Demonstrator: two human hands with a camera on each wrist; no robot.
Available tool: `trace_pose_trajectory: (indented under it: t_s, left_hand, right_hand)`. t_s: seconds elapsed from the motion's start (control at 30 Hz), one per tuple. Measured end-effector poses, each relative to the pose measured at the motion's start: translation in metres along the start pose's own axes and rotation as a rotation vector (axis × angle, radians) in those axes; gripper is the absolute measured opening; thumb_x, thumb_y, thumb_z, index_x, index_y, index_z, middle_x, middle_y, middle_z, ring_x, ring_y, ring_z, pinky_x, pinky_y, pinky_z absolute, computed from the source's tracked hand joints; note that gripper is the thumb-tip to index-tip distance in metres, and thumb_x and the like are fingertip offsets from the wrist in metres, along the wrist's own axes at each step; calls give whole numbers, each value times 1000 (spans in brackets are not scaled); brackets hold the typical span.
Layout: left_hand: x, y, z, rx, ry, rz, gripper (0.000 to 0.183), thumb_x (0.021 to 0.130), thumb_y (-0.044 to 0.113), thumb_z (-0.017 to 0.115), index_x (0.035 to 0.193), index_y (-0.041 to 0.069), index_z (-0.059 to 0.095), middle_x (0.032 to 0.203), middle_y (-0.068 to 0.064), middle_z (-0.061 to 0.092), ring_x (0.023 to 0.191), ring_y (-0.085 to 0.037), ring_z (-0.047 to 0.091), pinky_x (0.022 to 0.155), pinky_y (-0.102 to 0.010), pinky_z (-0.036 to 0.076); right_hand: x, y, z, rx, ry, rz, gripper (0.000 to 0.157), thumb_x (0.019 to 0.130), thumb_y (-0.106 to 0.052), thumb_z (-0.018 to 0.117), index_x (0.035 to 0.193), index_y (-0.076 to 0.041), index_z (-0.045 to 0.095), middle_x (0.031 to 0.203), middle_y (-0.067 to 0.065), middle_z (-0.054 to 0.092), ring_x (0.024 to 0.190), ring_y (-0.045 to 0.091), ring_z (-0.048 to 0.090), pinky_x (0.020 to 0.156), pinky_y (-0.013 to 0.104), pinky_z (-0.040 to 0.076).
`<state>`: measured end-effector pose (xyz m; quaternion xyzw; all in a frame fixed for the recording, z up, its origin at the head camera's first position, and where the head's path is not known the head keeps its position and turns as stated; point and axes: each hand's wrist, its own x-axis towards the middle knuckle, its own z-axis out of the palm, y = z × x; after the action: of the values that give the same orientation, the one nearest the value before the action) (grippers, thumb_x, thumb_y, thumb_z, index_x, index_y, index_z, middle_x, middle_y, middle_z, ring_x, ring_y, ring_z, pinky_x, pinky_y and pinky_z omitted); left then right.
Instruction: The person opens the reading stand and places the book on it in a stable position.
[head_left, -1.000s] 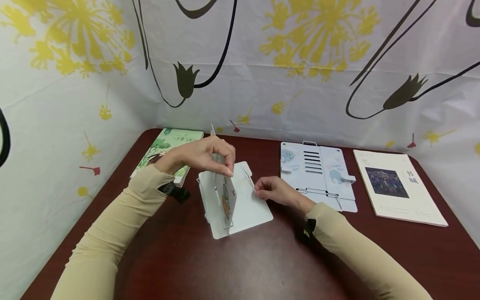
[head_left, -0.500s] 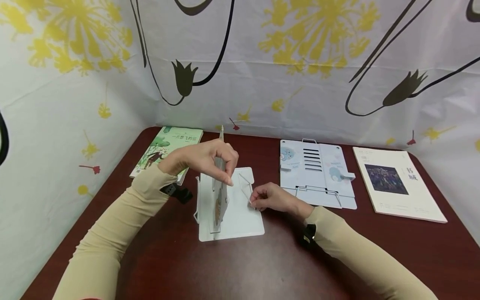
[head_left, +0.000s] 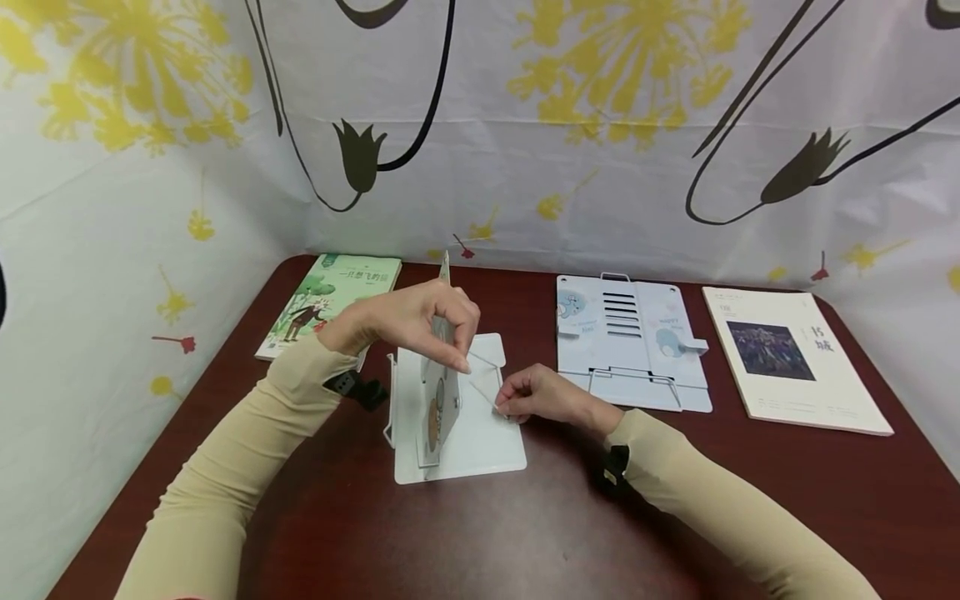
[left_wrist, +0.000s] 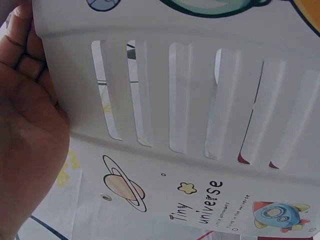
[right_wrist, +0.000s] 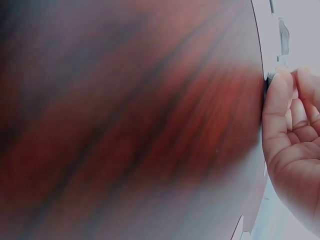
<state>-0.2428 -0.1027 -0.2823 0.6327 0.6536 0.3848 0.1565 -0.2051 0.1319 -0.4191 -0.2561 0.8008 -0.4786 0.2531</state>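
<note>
A white book stand (head_left: 487, 442) sits on the table with one panel (head_left: 442, 412) raised on edge. My left hand (head_left: 423, 321) holds that panel near its top, thumb on one side and fingers behind. Up close in the left wrist view, the panel shows a row of slots, a ringed planet drawing (left_wrist: 124, 186) and the words "Tiny universe". My right hand (head_left: 543, 396) pinches a thin wire leg (head_left: 483, 393) that slants over the flat part of the stand. In the right wrist view, thumb and fingertips of the right hand (right_wrist: 295, 145) meet at the stand's edge.
Behind the left forearm lies a green picture book (head_left: 341, 292). A second book stand (head_left: 651, 329), pale blue and folded flat, lies at the back right beside a cream book (head_left: 802, 375). Patterned cloth (head_left: 487, 167) hangs behind the dark red table (head_left: 525, 533).
The stand has turned, so its base now lies squarer to me. The right hand has shifted slightly left and down with the wire leg. The left hand has kept its hold.
</note>
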Motion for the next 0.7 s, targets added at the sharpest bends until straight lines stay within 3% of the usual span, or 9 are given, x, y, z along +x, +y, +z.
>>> trace_pose_trajectory:
  t_s: [0.7]
  left_hand:
    - [15,-9,6,-36,-11,2,16,78,8,76,67,16,68,67,7,60,67,-12,52,75,-31,37]
  right_hand:
    - [0,-1,4,29,37,8,7,85,-4,67,85,2,70,71,3,63,64,11,54,58,21,49]
